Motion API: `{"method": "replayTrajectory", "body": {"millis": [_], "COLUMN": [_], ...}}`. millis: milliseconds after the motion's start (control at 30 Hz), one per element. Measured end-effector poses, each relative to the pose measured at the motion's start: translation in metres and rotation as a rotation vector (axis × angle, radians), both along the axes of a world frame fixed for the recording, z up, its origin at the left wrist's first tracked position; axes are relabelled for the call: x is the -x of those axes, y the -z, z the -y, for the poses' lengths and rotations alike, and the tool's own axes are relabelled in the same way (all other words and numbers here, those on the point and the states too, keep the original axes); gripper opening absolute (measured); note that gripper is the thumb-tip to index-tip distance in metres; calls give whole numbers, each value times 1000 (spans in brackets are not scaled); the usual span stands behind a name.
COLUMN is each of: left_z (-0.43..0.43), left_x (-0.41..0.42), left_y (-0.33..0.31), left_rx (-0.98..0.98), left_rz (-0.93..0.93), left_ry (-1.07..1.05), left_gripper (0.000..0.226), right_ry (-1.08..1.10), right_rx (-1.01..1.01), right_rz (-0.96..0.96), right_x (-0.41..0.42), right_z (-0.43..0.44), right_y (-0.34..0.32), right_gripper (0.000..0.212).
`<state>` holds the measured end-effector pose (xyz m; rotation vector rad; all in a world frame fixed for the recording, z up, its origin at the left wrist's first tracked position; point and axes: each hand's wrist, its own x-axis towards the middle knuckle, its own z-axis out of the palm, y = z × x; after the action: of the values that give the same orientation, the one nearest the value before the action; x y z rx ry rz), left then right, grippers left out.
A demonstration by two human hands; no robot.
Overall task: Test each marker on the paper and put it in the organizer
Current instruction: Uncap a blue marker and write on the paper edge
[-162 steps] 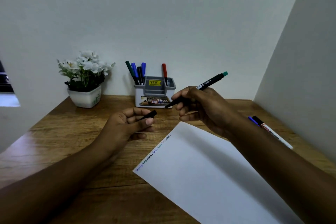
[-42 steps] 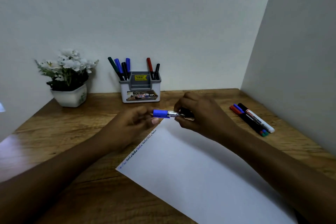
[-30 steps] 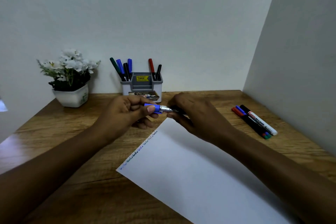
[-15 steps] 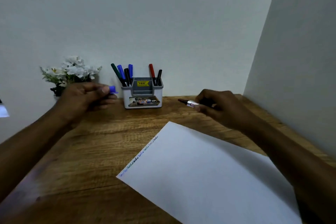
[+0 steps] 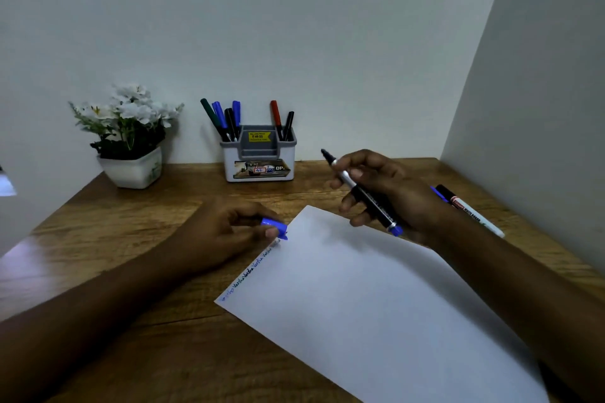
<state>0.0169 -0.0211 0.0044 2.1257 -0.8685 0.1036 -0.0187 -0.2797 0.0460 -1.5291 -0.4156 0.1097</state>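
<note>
My right hand (image 5: 386,190) holds an uncapped black marker (image 5: 363,196) with a blue end, its tip pointing up and left above the far corner of the white paper (image 5: 376,304). My left hand (image 5: 229,232) pinches the marker's blue cap (image 5: 274,225) and rests on the desk beside the paper's left edge, where a line of small handwriting runs. The white and grey organizer (image 5: 260,157) stands against the back wall with several markers upright in it. Loose markers (image 5: 468,209) lie on the desk behind my right wrist, partly hidden.
A white pot of white flowers (image 5: 131,141) stands at the back left of the wooden desk (image 5: 131,239). A wall closes the right side right next to the loose markers.
My hands pulled the blue cap off the marker. The left hand swung out left with the cap, then came down beside the paper. The right hand turned the marker tip upward.
</note>
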Motion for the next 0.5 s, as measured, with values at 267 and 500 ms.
{"method": "replayTrajectory", "body": {"millis": [267,500], "left_z": [-12,-12], "left_x": [-6,-13], "left_y": [17,21], "left_rx": [-292,-356], "left_rz": [241,275], "left_ry": [147,173], "left_gripper": [51,55], "right_ry": [45,129], "right_rx": [-89,254], "right_rz": [-27,-62], "right_x": [-11,-49], "right_z": [-11,-43], "right_y": [23,33], "right_gripper": [15,12]}}
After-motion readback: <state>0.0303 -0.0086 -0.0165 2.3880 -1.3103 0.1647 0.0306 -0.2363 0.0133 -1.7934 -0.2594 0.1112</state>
